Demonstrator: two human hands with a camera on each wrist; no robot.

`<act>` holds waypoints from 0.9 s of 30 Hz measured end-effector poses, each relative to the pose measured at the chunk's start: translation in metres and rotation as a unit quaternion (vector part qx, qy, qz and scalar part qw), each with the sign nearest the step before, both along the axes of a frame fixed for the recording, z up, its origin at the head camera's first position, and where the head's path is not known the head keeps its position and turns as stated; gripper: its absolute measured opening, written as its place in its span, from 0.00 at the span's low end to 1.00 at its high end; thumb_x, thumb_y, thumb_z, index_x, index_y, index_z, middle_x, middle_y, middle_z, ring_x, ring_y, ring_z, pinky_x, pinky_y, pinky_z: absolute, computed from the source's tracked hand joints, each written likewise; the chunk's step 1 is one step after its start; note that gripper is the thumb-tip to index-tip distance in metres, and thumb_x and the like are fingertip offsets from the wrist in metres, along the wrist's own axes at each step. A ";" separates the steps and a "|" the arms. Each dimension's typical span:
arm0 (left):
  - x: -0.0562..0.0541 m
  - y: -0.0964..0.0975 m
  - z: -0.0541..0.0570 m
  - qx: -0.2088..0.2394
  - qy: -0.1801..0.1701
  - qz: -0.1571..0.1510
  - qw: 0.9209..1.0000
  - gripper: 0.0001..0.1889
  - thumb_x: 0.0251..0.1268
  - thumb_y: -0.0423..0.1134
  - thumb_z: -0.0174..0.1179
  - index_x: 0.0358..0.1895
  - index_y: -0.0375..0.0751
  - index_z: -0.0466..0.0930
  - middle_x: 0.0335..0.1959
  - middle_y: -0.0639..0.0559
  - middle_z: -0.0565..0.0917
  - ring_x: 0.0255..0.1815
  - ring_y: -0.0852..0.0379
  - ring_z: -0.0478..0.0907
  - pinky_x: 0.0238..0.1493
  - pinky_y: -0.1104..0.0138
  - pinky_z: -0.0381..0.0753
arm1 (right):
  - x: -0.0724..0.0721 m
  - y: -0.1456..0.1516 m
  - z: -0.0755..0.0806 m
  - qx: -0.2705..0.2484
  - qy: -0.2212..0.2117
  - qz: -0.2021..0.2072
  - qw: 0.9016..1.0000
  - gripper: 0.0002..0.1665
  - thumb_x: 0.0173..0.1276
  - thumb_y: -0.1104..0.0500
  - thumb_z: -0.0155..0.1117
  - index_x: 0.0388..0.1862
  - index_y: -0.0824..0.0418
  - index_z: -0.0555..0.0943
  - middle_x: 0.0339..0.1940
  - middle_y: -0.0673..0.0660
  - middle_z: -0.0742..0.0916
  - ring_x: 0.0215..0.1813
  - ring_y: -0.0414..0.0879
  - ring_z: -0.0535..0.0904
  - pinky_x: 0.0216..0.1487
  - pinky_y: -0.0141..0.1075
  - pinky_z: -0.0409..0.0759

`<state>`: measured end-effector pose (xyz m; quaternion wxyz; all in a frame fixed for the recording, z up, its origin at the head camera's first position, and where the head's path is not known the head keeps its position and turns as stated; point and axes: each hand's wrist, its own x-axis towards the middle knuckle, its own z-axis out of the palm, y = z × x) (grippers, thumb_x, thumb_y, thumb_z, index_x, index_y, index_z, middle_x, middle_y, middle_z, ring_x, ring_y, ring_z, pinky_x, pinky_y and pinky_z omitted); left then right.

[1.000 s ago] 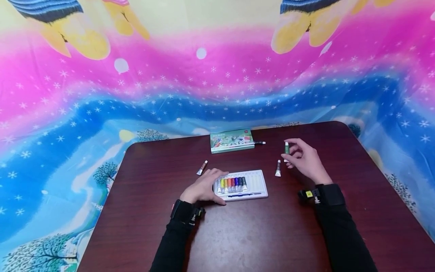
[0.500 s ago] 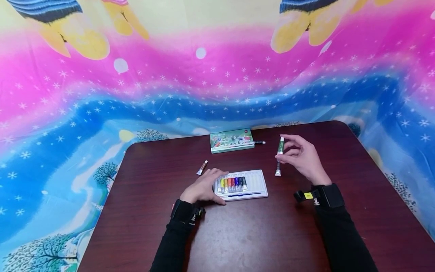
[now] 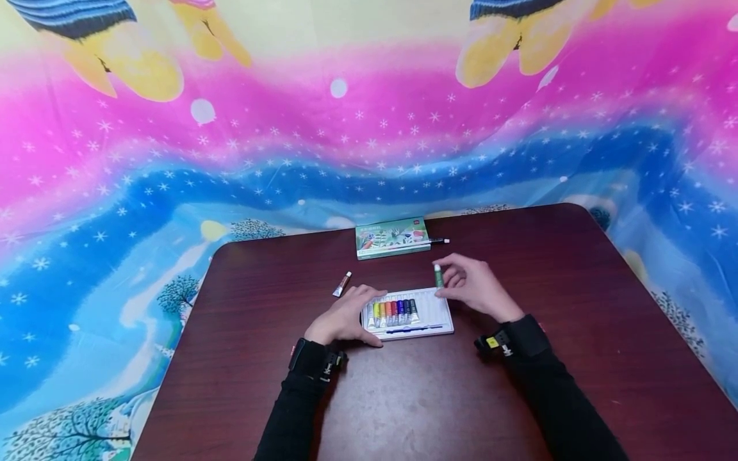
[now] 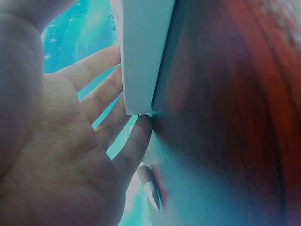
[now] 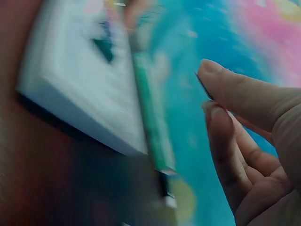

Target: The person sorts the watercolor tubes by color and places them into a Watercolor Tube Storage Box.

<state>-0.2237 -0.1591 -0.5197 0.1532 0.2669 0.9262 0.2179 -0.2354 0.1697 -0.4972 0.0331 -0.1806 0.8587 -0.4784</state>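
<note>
My right hand [image 3: 475, 288] pinches a green paint tube [image 3: 438, 276] with a pale cap, above the back right part of the white plastic tray [image 3: 442, 325]. In the right wrist view only a thin dark edge shows between thumb and fingertip. Several coloured paint tubes [image 3: 394, 312] lie side by side in the tray, yellow through to black, with a blue paintbrush [image 3: 414, 329] along its front. My left hand [image 3: 341, 317] rests at the tray's left end, thumb at the near edge, fairly straight fingers touching the side wall [image 4: 141, 61].
A brown paint tube [image 3: 342, 283] lies behind my left hand. Farther back stands a green paint box [image 3: 393, 237], a dark tube [image 3: 440, 241] with white cap at its right end. Beyond the brown table [image 3: 277, 275] hangs a printed cloth [image 3: 369, 160].
My right hand has carried the green tube left, from the right of the tray to over its back right part. It now covers the spot where a dark tube lay. The left hand stays put.
</note>
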 end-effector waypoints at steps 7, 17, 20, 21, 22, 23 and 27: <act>0.001 0.002 -0.002 0.003 -0.004 -0.001 1.000 0.55 0.42 0.57 0.84 0.78 0.56 0.66 0.71 0.55 0.72 0.70 0.54 0.67 0.71 0.53 0.72 | 0.007 -0.027 -0.025 0.017 -0.042 0.035 0.998 0.36 0.58 0.63 0.82 0.66 0.63 0.80 0.37 0.52 0.87 0.35 0.42 0.84 0.43 0.34 0.84; 0.002 0.002 -0.001 0.001 -0.008 0.002 1.000 0.55 0.42 0.57 0.84 0.78 0.56 0.67 0.70 0.55 0.72 0.68 0.54 0.67 0.71 0.54 0.71 | 0.009 -0.038 -0.038 0.036 -0.047 0.037 0.998 0.31 0.57 0.60 0.83 0.61 0.60 0.83 0.39 0.52 0.87 0.34 0.39 0.85 0.43 0.35 0.85; 0.001 0.001 0.001 0.003 -0.006 0.001 1.000 0.55 0.42 0.57 0.84 0.78 0.55 0.67 0.70 0.55 0.72 0.68 0.54 0.67 0.71 0.54 0.71 | 0.010 -0.039 -0.035 0.063 -0.031 0.034 0.997 0.31 0.56 0.57 0.84 0.59 0.60 0.85 0.39 0.52 0.86 0.35 0.39 0.82 0.43 0.37 0.83; 0.001 0.001 0.001 0.004 -0.006 0.001 1.000 0.55 0.42 0.57 0.84 0.78 0.55 0.67 0.70 0.55 0.72 0.68 0.54 0.67 0.71 0.53 0.72 | 0.010 -0.040 -0.034 0.075 -0.022 0.034 0.996 0.31 0.56 0.56 0.84 0.58 0.60 0.85 0.38 0.51 0.85 0.35 0.40 0.80 0.43 0.37 0.81; 0.001 0.001 0.001 0.007 -0.006 0.001 1.000 0.55 0.42 0.57 0.85 0.78 0.55 0.67 0.70 0.55 0.72 0.68 0.54 0.67 0.71 0.53 0.72 | 0.011 -0.040 -0.033 0.089 -0.011 0.034 0.995 0.31 0.55 0.55 0.85 0.57 0.60 0.86 0.37 0.51 0.84 0.35 0.40 0.79 0.43 0.37 0.79; 0.001 0.000 0.002 0.008 -0.007 0.001 1.000 0.55 0.42 0.57 0.84 0.78 0.55 0.67 0.70 0.55 0.72 0.69 0.54 0.67 0.71 0.53 0.72 | 0.011 -0.041 -0.032 0.105 0.003 0.034 0.994 0.31 0.55 0.54 0.85 0.57 0.61 0.86 0.37 0.51 0.83 0.36 0.41 0.77 0.42 0.38 0.77; 0.001 -0.001 0.003 0.009 -0.008 0.002 1.000 0.55 0.42 0.57 0.84 0.78 0.56 0.66 0.71 0.55 0.72 0.69 0.53 0.66 0.71 0.53 0.72 | 0.012 -0.041 -0.030 0.160 0.050 0.032 0.985 0.35 0.53 0.49 0.86 0.60 0.60 0.87 0.39 0.52 0.81 0.40 0.44 0.70 0.40 0.37 0.70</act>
